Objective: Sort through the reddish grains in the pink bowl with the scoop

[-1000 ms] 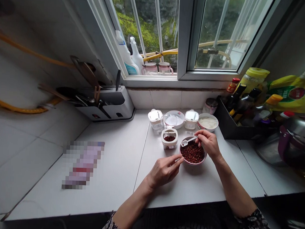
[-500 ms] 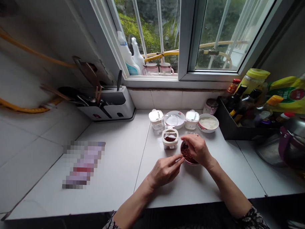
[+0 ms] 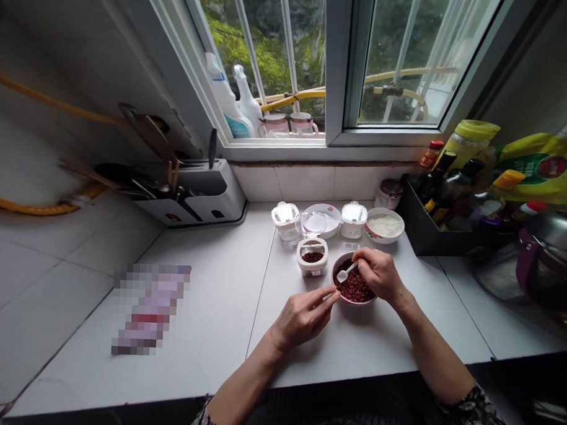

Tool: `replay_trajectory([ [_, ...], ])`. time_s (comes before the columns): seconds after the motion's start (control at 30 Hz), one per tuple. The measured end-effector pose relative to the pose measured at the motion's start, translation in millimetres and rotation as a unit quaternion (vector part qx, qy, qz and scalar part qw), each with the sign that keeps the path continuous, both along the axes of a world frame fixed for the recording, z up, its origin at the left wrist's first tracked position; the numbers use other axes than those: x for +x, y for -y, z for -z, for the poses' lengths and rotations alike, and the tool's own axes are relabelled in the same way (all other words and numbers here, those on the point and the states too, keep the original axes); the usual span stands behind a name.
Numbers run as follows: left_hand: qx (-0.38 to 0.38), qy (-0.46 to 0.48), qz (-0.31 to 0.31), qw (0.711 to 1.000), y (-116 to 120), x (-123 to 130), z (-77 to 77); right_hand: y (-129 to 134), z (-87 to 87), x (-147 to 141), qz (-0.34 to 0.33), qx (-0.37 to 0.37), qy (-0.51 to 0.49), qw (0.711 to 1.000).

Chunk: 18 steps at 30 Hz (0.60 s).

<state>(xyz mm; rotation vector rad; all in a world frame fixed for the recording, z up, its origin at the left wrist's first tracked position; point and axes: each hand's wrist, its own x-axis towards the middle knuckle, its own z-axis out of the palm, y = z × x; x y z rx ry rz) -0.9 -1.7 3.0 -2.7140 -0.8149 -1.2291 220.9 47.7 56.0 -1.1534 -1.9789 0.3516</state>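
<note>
A small white spoon (image 3: 342, 275) is pinched in my right hand (image 3: 379, 273), its bowl over the dark red dried bits in a round bowl (image 3: 353, 301). My left hand (image 3: 304, 318) has its fingertips pressed together at the left rim of that bowl. Just left of the bowl stands an open clear jar (image 3: 312, 267) with a cream rim and dark red bits inside. Two white-lidded jars (image 3: 286, 220) (image 3: 353, 220), an oval white dish (image 3: 328, 219) and a bowl of white contents (image 3: 384, 226) stand behind.
A grey utensil holder (image 3: 200, 194) stands at the back left. A pixelated purple item (image 3: 152, 307) lies on the left counter. At the right are a black box of bottles (image 3: 431, 233) and a steel pot (image 3: 549, 246).
My right hand has brought the spoon from the open jar back over the bowl of red bits. My left hand stays at the bowl's rim. The view has shifted slightly.
</note>
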Motion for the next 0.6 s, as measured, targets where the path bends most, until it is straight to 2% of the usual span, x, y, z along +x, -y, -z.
replay_trajectory([
  [0.13, 0.004, -0.004, 0.001, 1.0, -0.2, 0.3, 0.4, 0.3, 3.2, -6.8, -0.019, -0.038, 0.011, 0.999],
  [0.33, 0.0, 0.002, 0.003, 1.0, -0.4, 0.4, 0.2, -1.6, -0.3, -0.6, 0.01, -0.089, -0.08, 0.993],
  [0.6, 0.004, 0.0, 0.003, 1.0, 0.2, 0.2, -1.1, -2.9, -2.9, 2.8, 0.025, -0.093, -0.1, 0.99],
])
